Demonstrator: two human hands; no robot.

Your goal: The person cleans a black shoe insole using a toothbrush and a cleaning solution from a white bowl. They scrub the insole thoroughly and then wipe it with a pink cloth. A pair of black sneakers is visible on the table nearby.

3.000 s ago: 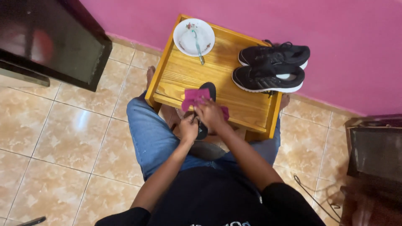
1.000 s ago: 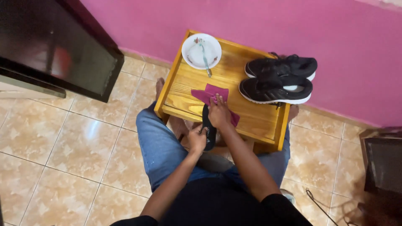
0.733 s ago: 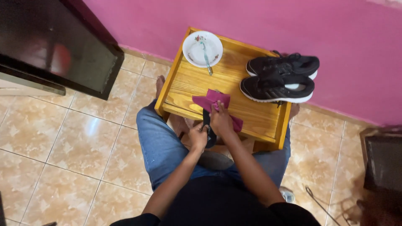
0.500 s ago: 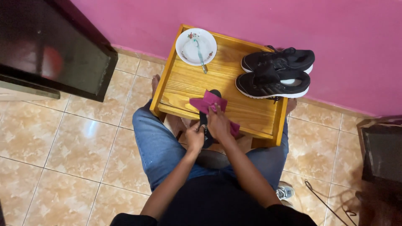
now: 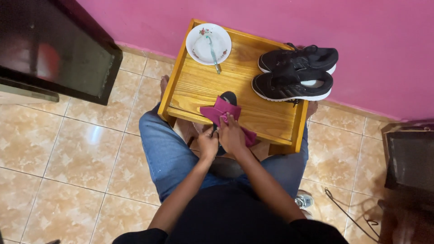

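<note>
Lying partly under a dark pink cloth (image 5: 222, 112), a flat black insole (image 5: 228, 97) shows only its rounded tip, which points away from the person over the near edge of the wooden counter (image 5: 199, 86). The rest of the insole is hidden by the cloth and the two hands, so its full shape cannot be seen. The cloth is crumpled and folded, with one end spread on the wood and the other end hanging beside the right wrist.

The right hand (image 5: 232, 134) lies on top of the cloth with its fingers bent and pressed down on it, holding the cloth against the insole. The left hand (image 5: 207, 143) is just beside it, closed around the near end of the insole at the counter edge.

Farther on the counter, at the back left corner, stands a white plate (image 5: 199, 34) with a small flower pattern, and a toothbrush (image 5: 212, 53) rests across it with its handle pointing to the person. At the back right, a pair of black sneakers (image 5: 294, 74) with white soles lie side by side, well apart from the hands. The person sits in blue jeans above a beige tiled floor (image 5: 77, 153), and a pink wall (image 5: 361, 54) is behind the counter.
</note>
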